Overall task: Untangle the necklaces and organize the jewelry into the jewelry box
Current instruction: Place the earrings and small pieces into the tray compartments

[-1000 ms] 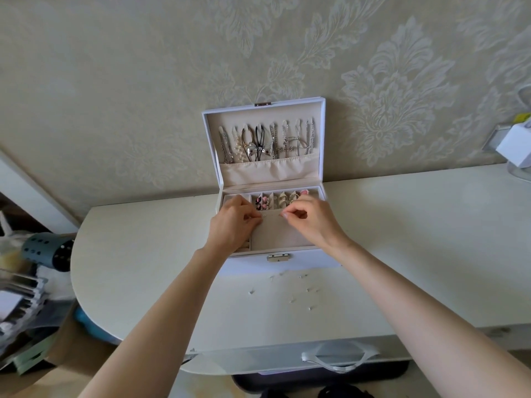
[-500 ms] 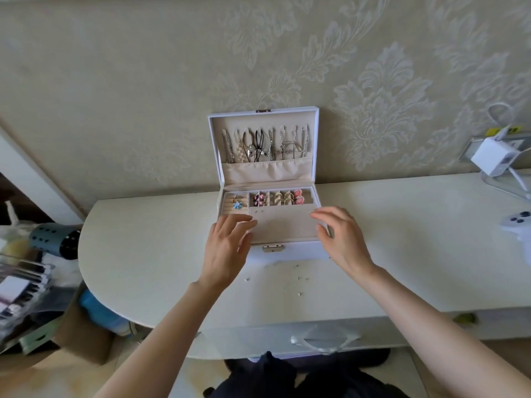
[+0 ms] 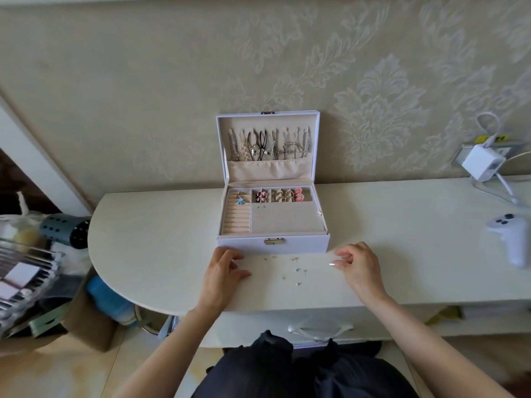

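Nearest the camera, a dark garment [image 3: 301,369] covers the person's lap below the tabletop [image 3: 161,254] edge.

Left hand [image 3: 227,271]: palm down, fingers loosely bent and slightly spread, fingertips resting on the tabletop just in front of the left front corner of the jewelry box [image 3: 244,245]. It holds nothing.

Right hand [image 3: 359,265]: raised slightly off the surface, fingers relaxed and gently curled, thumb close to the forefinger. Nothing is visible in its grasp. It sits near the right front corner of the box, not touching it.

Between the two hands, small earrings [image 3: 290,268] lie scattered on the tabletop, touched by neither hand.

The jewelry box stands open behind them, its clasp facing the person. The upper tray shows ring rolls on the left with a blue piece [image 3: 240,200] at their far end, a row of small compartments holding pink and pale earrings [image 3: 275,195], and a flat pad with two tiny studs [image 3: 261,206].

The lid [image 3: 314,145] stands upright against the wall, necklaces [image 3: 270,145] hanging in a row above its pocket.

A white controller [image 3: 511,237] lies at far right.
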